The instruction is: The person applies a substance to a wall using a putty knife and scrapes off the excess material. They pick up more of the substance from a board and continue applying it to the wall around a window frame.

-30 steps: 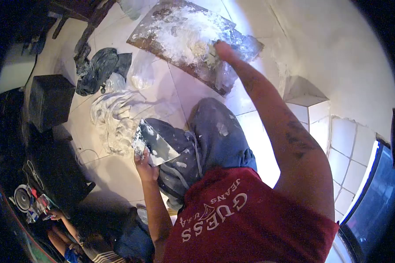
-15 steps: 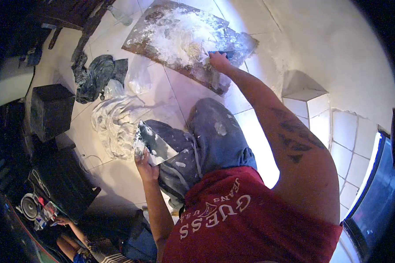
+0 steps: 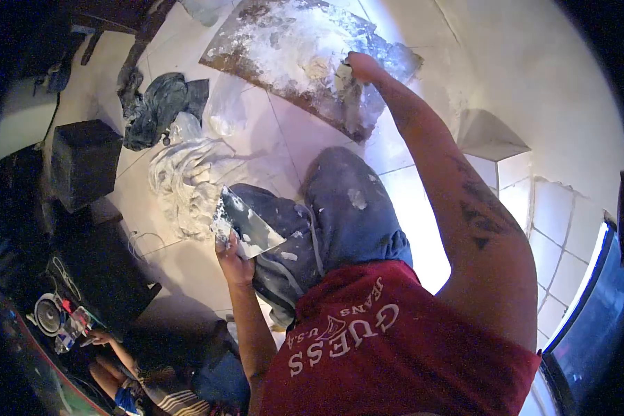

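Note:
My left hand (image 3: 234, 262) grips the edge of a flat, smooth plate (image 3: 255, 234) smeared with white paste, held above my left thigh. Stretched far forward, my right hand (image 3: 364, 68) is closed on a scraper (image 3: 342, 79). Its blade points down at the board and is hard to make out. Beneath it lies a brown board (image 3: 223, 61) coated in white powder and plaster. A pale mound of wet plaster (image 3: 317, 68) sits on the board just left of the scraper.
White cloth (image 3: 182, 187), dark cloth (image 3: 165, 104) and a clear plastic bag (image 3: 225, 111) lie on the tiled floor left of my knees. A black box (image 3: 83, 163) stands farther left. Another person's hand (image 3: 100, 338) shows at lower left, near a fan-like round object (image 3: 48, 315). A tiled ledge (image 3: 513, 170) juts out at right.
My right hand has moved farther forward and slightly right over the board, and the scraper has turned, its blade now pointing downward. My left hand still holds the plate in nearly the same place.

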`<control>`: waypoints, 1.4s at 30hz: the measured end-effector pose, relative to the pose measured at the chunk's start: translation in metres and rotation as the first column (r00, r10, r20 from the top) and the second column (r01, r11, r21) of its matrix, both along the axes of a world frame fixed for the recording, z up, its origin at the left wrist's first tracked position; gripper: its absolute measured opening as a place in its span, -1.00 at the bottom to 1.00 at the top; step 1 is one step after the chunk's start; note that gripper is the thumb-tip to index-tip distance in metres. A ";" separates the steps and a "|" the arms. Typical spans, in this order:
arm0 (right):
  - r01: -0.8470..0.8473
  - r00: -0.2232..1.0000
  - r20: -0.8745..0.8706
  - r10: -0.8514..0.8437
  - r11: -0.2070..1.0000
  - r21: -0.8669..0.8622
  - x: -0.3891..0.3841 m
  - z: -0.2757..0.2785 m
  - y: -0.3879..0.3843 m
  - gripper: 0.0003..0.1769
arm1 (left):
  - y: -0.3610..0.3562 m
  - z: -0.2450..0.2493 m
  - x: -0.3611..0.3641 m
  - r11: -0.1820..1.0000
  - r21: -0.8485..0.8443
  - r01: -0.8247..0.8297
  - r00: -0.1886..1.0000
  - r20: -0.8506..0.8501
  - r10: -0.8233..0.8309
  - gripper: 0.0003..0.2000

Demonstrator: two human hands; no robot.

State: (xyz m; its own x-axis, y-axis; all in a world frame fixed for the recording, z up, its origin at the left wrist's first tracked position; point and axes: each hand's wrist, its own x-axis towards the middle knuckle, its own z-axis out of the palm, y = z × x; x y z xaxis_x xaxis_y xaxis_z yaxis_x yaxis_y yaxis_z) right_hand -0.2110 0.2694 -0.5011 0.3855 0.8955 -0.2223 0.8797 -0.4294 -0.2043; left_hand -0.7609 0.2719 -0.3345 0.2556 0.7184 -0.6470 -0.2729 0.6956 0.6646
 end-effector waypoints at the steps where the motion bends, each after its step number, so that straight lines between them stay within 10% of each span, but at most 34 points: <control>1: -0.026 0.999 0.024 0.026 1.000 0.001 -0.010 0.003 -0.005 -0.74 | -0.001 -0.002 -0.004 0.999 0.047 0.006 1.000 0.003 -0.006 -0.70; 6: -0.156 0.957 0.240 0.161 0.987 -0.038 -0.024 0.007 -0.029 -0.80 | -0.002 0.004 0.011 0.994 0.110 0.007 1.000 -0.026 -0.004 -0.73; 11: -0.121 0.988 0.066 0.136 0.973 -0.198 -0.027 0.032 -0.034 -0.75 | 0.004 -0.007 0.001 0.994 0.094 0.048 0.997 0.059 -0.054 -0.69; 15: -0.290 0.956 -0.041 0.289 0.957 -0.007 0.011 0.043 -0.016 -0.67 | 0.000 0.007 0.012 0.996 0.082 0.030 0.993 0.114 -0.040 -0.63; 33: -0.089 0.990 0.102 0.099 0.991 -0.101 -0.042 0.025 -0.023 -0.79 | 0.000 -0.002 0.010 0.990 0.137 0.047 0.997 0.061 -0.055 -0.69; 39: -0.223 0.958 -0.172 0.231 0.973 0.066 -0.019 0.017 -0.041 -0.61 | 0.004 0.001 0.015 0.993 0.102 0.054 0.983 0.172 -0.071 -0.70; 42: 0.038 0.899 -0.432 0.065 0.973 0.226 -0.057 0.099 -0.061 -0.54 | 0.005 0.002 0.022 0.989 0.111 0.094 0.978 0.178 -0.113 -0.70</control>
State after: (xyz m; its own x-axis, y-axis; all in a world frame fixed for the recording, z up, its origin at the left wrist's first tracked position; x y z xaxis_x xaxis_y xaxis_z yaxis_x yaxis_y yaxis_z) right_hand -0.2676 0.2081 -0.4021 0.2838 0.9457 -0.1583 0.6858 -0.3155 -0.6558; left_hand -0.7385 0.2771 -0.3328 0.4393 0.7412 -0.5075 -0.3268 0.6581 0.6783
